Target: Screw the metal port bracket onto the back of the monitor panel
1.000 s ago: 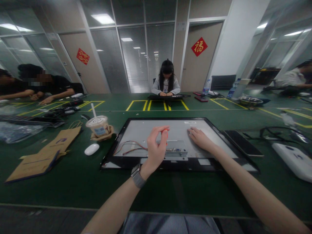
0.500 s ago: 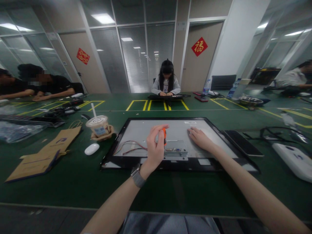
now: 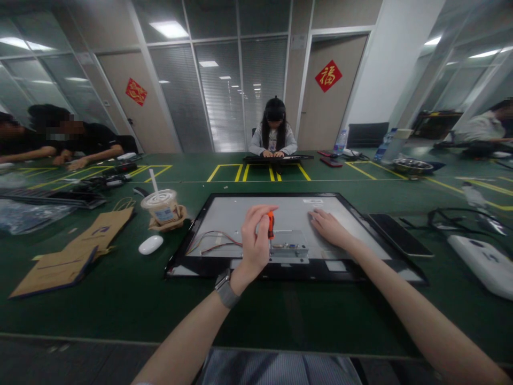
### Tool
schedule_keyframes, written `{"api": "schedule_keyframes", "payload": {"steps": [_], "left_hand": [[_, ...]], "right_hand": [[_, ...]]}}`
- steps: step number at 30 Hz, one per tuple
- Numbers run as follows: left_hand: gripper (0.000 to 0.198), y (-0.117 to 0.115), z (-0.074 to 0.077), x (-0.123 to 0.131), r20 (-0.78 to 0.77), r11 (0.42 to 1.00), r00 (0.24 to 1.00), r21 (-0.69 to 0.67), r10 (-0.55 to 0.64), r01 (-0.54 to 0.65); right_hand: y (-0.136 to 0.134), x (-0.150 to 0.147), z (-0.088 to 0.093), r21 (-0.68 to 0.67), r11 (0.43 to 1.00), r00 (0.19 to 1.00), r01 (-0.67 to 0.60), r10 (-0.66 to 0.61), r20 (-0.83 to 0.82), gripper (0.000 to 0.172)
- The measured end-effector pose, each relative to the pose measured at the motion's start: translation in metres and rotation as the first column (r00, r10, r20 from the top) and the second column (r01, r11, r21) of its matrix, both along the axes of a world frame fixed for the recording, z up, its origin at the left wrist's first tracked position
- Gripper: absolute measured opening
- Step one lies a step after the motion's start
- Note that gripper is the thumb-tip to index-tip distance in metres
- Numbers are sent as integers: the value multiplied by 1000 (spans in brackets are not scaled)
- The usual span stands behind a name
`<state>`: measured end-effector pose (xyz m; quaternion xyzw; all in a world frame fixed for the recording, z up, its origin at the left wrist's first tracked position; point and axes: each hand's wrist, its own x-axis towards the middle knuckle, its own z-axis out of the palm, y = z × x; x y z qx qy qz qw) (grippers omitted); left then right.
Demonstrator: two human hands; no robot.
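My left hand (image 3: 255,235) is closed around an orange and black screwdriver (image 3: 271,224), held upright over a metal bracket (image 3: 290,250) with ports along its front. The screwdriver's tip meets the bracket's left part; the exact spot is too small to make out. Beneath lies a flat display panel (image 3: 224,214), grey-backed with a black frame. Flat on the panel's right half rests my right hand (image 3: 326,224), open, fingers stretched out and holding nothing. Thin coloured wires (image 3: 212,238) run across the panel to the left of the bracket and pass behind my left hand.
Left of the panel are a drink cup with a straw (image 3: 162,206), a white mouse (image 3: 151,245) and a brown paper bag (image 3: 76,246). To the right lie a dark phone-like slab (image 3: 401,235), black cables and a white device (image 3: 483,264). A person (image 3: 274,133) sits opposite.
The screwdriver has turned slightly in my left hand, showing more of its orange handle. My right hand stays in place on the panel.
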<state>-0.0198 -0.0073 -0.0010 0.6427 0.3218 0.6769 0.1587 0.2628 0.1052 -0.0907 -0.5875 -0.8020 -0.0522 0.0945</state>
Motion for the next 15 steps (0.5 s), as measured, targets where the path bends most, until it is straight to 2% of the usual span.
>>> {"api": "schedule_keyframes", "payload": {"steps": [11, 15], "left_hand": [[13, 2, 3, 1, -20, 997, 998, 58, 58, -57], [20, 2, 1, 1, -23, 1000, 1000, 12, 18, -18]], "right_hand": [[3, 3, -4, 24, 1000, 1000, -11, 11, -1, 50], [2, 2, -3, 12, 1000, 1000, -8, 8, -2, 50]]}}
